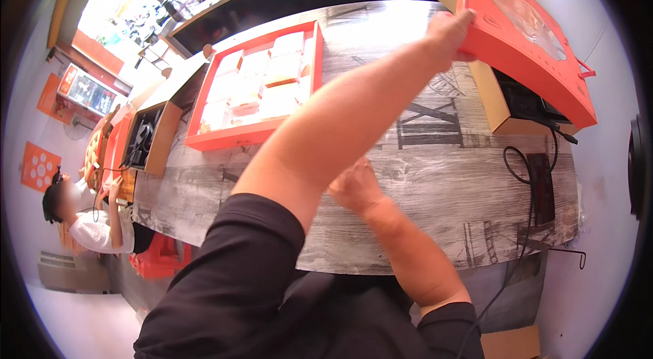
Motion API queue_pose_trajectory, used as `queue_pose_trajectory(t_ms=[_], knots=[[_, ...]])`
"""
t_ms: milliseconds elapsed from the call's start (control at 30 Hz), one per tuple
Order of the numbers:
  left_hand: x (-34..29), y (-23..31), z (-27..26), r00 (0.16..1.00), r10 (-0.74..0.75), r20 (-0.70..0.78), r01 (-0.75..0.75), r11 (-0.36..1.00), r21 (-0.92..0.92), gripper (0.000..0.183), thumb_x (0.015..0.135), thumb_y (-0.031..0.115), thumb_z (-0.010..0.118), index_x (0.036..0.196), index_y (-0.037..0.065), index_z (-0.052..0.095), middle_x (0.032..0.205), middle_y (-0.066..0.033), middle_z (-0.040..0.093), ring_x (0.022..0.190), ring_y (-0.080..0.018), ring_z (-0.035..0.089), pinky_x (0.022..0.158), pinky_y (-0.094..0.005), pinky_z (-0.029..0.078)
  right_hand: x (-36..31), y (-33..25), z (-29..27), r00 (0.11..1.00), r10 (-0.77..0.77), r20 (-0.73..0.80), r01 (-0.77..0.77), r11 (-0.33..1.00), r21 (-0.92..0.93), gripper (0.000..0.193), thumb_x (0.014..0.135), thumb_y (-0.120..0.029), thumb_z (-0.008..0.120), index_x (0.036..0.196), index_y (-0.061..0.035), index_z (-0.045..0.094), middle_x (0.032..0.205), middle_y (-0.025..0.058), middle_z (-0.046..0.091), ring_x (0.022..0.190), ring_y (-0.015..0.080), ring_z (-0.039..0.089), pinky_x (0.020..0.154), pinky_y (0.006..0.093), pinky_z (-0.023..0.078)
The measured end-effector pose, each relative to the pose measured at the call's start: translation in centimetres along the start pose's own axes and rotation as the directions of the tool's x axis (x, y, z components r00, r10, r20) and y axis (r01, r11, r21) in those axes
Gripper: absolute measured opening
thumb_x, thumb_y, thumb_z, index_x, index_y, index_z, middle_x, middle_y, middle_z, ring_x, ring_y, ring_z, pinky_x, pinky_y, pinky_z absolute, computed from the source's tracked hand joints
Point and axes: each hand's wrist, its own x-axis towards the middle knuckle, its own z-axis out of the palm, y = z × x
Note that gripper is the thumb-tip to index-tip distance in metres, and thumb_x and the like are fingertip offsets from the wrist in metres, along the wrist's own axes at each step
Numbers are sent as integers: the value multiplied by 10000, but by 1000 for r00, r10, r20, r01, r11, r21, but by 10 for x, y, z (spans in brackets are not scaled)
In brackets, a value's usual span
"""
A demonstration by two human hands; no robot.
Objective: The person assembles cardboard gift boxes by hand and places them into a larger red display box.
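My left arm reaches across to the upper right, and my left hand (449, 38) is closed on the edge of a red box lid (486, 36) with a clear oval window. The lid is tilted over a brown cardboard box (491, 97) holding black items. Beneath my left forearm, my right hand (358, 185) is curled near the tabletop. My left arm partly covers it, so whether anything is inside its fingers cannot be seen. Left of my forearm lies a shallow red tray box (252, 135) with several pale packets (282, 72) in it.
A grey wood-patterned table (435, 189) spreads before me. A black cable (532, 189) runs down its right side, past a dark flat object (541, 189). Another cardboard box (160, 138) with black items stands at left. Beyond it, a person in white (109, 230) handles a red box.
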Motion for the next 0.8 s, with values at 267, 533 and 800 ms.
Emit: queue_pose_trajectory(t_ms=[267,533,800], knots=[[-111,85,-179,982,187,-26,-187,981,-40,446,982,395,591,1267,52,595,1210,-97,659,1114,-263,646,980,-463,538,4,-7,-11,993,119,-3,-118,991,55,643,832,-99,737,1427,-72,495,1434,197,442,1183,350,604,974,425,526],[-321,79,-378,780,386,-492,-369,919,137,424,997,442,507,1264,130,611,1137,-29,698,926,-165,665,731,-324,551,9,-10,-10,979,193,57,-200,968,151,615,850,-104,735,1421,-80,510,1408,160,462,1123,300,610,900,396,548],[-501,2,-437,594,267,-759,-434,901,-22,469,1010,451,485,1322,111,567,1178,-60,709,933,-193,714,685,-325,604,6,-9,-5,992,128,4,-128,989,75,603,844,-55,738,1410,-62,529,1389,126,496,1088,233,607,841,321,546]])
